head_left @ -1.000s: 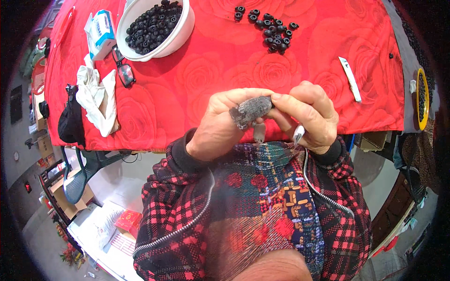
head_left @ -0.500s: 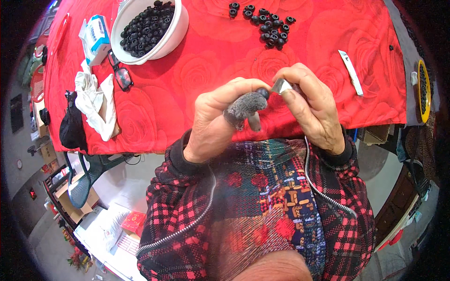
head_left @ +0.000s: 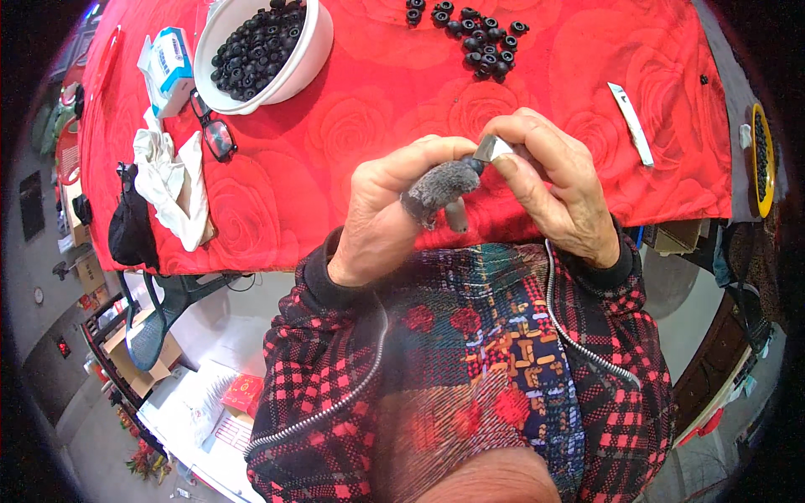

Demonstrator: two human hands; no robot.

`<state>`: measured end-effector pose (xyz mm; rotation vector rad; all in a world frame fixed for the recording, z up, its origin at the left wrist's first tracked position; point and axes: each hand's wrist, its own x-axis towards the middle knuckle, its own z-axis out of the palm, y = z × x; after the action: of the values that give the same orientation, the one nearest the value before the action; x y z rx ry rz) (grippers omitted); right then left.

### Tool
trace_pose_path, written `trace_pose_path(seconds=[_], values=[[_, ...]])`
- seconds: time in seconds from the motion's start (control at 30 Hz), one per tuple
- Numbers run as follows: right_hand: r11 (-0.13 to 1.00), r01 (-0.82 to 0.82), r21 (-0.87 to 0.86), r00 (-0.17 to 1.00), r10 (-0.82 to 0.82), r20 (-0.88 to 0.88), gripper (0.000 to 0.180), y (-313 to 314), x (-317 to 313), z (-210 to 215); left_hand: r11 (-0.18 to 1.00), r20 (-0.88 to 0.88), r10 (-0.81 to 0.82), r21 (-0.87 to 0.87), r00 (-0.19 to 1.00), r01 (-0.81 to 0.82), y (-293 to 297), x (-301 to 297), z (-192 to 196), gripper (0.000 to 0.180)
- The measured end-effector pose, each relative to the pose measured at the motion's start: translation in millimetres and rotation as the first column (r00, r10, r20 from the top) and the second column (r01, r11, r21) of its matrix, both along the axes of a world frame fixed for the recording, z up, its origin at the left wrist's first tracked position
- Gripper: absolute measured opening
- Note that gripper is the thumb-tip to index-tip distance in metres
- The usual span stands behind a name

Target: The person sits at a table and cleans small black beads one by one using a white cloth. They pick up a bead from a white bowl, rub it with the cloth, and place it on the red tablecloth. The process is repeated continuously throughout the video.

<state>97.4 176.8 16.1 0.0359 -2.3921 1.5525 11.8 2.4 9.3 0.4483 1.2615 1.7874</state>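
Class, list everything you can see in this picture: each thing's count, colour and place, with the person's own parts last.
Tablecloth: one, red with roses, covering the table.
Bowl: one, white, far left, full of small black pieces.
Loose pieces: a cluster, black, far centre.
Glasses: one pair, dark, beside the bowl.
Box: one, white and blue, left of the bowl.
Cloth: one, white, left edge.
Blade: one, white, right.
Left hand: grey-covered thumb.
Right hand: pinching a small metal piece.

The cloth point(head_left: 377, 126) on the surface is red with a rose pattern. The bowl point(head_left: 310, 50) is white, its beads point(head_left: 256, 46) black. The jacket point(head_left: 360, 369) is red-black checked.
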Motion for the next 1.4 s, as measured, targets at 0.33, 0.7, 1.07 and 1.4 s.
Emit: trace_pose_path(seconds=[0.33,0.7,1.07,1.4], values=[[0.999,-0.037,-0.005,0.999,0.037,0.015,0.016,2.8,0.6,-2.1,1.0,0.023,-0.01,-0.016,1.0,0.01,-1.2,0.5,-2.1,0.029],[0.999,-0.035,-0.03,0.999,0.035,0.011,0.018,5.0,0.9,-10.3,0.998,0.009,0.003,-0.057,1.0,-0.003,0.9,0.9,-2.2,0.03],[0.995,-0.049,-0.086,0.999,0.049,-0.005,0.016,7.0,-2.7,-20.0,1.0,0.124,-0.006,-0.023,0.992,0.009,-0.1,-2.5,-11.3,0.03],[0.993,-0.07,-0.097,0.998,0.069,-0.006,0.013,11.7,-4.2,-30.6,0.998,0.208,0.002,-0.067,0.978,0.012,2.4,-2.8,-19.7,0.031]])
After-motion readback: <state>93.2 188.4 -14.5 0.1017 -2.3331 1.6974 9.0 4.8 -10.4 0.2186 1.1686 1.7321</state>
